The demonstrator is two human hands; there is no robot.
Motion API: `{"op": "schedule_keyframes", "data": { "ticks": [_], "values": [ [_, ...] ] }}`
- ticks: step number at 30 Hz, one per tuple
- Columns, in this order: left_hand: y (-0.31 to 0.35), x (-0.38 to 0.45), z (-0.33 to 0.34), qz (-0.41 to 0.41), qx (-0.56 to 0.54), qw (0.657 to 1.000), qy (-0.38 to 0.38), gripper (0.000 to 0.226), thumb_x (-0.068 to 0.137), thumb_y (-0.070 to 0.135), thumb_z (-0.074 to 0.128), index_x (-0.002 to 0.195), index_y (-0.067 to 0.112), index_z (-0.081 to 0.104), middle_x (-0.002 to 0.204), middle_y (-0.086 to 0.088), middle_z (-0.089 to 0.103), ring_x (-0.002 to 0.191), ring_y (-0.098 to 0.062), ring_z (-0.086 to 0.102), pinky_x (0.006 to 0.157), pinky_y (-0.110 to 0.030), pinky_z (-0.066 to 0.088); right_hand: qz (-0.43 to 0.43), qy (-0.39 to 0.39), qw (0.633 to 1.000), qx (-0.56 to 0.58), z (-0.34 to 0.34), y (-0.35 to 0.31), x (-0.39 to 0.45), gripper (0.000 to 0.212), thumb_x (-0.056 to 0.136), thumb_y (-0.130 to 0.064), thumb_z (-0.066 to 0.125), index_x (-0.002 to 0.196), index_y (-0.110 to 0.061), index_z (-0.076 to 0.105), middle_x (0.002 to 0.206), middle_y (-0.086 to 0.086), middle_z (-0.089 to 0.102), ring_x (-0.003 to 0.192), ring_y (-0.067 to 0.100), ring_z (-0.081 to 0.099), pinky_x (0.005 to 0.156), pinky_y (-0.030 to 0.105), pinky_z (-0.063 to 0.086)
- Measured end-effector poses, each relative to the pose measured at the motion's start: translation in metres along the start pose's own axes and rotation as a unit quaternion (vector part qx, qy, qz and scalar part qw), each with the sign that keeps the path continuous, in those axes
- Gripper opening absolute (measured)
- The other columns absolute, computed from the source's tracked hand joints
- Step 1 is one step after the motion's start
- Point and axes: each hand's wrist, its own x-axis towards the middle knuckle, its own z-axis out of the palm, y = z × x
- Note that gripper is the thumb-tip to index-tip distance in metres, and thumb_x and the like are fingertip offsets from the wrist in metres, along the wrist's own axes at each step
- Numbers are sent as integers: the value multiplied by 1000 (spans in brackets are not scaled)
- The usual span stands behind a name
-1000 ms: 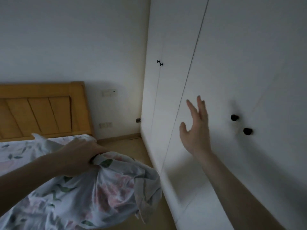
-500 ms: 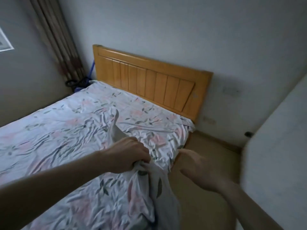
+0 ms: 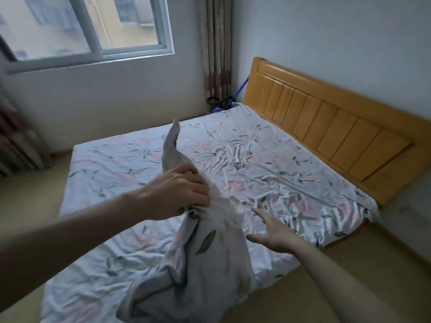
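A bunched floral cloth (image 3: 207, 259), white with pink flowers and green leaves, hangs in front of me over the near side of the bed. My left hand (image 3: 177, 194) grips it by a gathered part, and one corner sticks up above my fist. To the right of the cloth my right hand (image 3: 271, 231) reaches out with its fingers spread, holding nothing, just above the sheet. The bed (image 3: 245, 159) is covered with a wrinkled sheet of the same floral print.
A wooden headboard (image 3: 326, 120) stands against the right wall. A window (image 3: 88, 29) is in the far wall, with a curtain (image 3: 217, 47) in the corner and a blue-handled object (image 3: 241, 86) beside it. Beige floor (image 3: 349, 264) runs along the bed's right side.
My view has swung left from the white wardrobe to the bed and window. My right hand came off the wardrobe door and now reaches toward the cloth. My left hand kept its grip.
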Motion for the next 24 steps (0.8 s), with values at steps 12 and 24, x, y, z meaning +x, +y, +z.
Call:
{"op": "schedule_keyframes", "data": {
  "ticks": [12, 24],
  "values": [
    [-53, -273, -29, -33, 119, 988, 97, 15, 98, 22, 63, 95, 29, 75, 129, -2, 47, 116, -27, 50, 101, -39, 39, -215, -100, 970, 49, 115, -301, 104, 131, 57, -36, 100, 161, -38, 21, 151, -26, 36, 137, 1, 39, 111, 23, 35],
    [-75, -515, -47, -505, -13, 847, 166, 56, 89, 30, 70, 141, 24, 49, 146, 2, 44, 123, -20, 54, 107, -41, 47, -243, -44, 959, 138, 322, -436, 141, 27, 64, -35, 83, 87, -26, 72, 83, -14, 77, 79, 1, 67, 70, 31, 55]
  ]
}}
